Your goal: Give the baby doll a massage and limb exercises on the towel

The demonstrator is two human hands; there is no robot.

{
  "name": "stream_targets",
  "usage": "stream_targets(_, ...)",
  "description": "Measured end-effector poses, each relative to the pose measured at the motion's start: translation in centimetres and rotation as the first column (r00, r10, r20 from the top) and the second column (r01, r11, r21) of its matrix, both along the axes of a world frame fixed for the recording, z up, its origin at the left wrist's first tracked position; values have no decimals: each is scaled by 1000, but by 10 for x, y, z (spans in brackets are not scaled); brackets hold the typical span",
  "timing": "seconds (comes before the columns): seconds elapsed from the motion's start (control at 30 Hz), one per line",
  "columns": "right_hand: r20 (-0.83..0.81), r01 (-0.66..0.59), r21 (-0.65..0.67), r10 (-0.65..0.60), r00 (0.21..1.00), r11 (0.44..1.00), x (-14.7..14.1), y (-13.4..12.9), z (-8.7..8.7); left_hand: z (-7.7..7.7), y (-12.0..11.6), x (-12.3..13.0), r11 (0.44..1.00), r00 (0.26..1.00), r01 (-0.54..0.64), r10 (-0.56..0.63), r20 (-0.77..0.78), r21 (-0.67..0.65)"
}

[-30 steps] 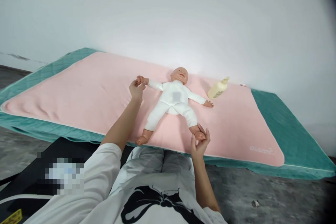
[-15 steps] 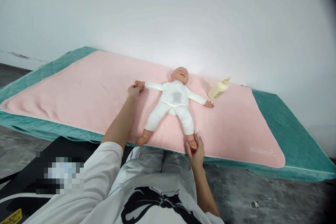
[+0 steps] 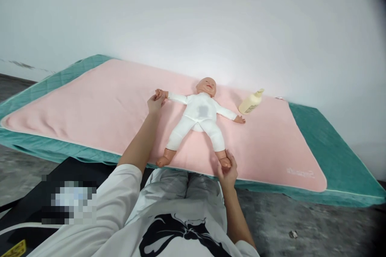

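Observation:
A baby doll with a white cloth body lies on its back, arms and legs spread, on a pink mat. My left hand is closed around the doll's hand at the left, thumb and fingers pinching it. At the near edge of the mat, my right hand grips the doll's foot on the right side, the thumb on one side and the fingers on the other. The doll's other hand and other foot rest on the mat, untouched. A greyish patch shows on the doll's chest.
A pale yellow pump bottle stands tilted-looking on the mat, right of the doll. Under the mat is a green padded bed against a white wall. A black surface with a blurred-out item lies at lower left.
My right hand has shifted slightly to the right with the doll's foot, spreading that leg a little wider. My left hand still holds the doll's hand, barely moved.

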State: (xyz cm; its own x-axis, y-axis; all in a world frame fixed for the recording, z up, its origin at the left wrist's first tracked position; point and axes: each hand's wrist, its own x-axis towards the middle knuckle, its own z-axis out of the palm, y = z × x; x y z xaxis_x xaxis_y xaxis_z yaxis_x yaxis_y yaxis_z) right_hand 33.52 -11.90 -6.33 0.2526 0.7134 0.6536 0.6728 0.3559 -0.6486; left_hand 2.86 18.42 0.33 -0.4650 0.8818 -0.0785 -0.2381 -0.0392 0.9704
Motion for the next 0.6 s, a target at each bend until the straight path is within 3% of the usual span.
stream_targets(0.13, -90, -20, 135, 32, 995, 991, -1, 16, 20, 17, -12, 18, 976, 993, -23, 47, -107, 217)
stream_targets(0.27, -94, -41, 206, 62, 994, 978, -8, 34, 46, 35, -31, 41, 905, 933, 167, -17, -359, 391)
stream_targets(0.43, -109, -82, 192, 105, 988, 978, -21, 52, 69, 50, -54, 65, 824, 746, 370, 12, -666, 428)
stream_targets(0.6, -118, -113, 186, 137, 984, 976, -28, 64, 81, 46, -59, 73, 719, 545, 572, 27, -838, 395)
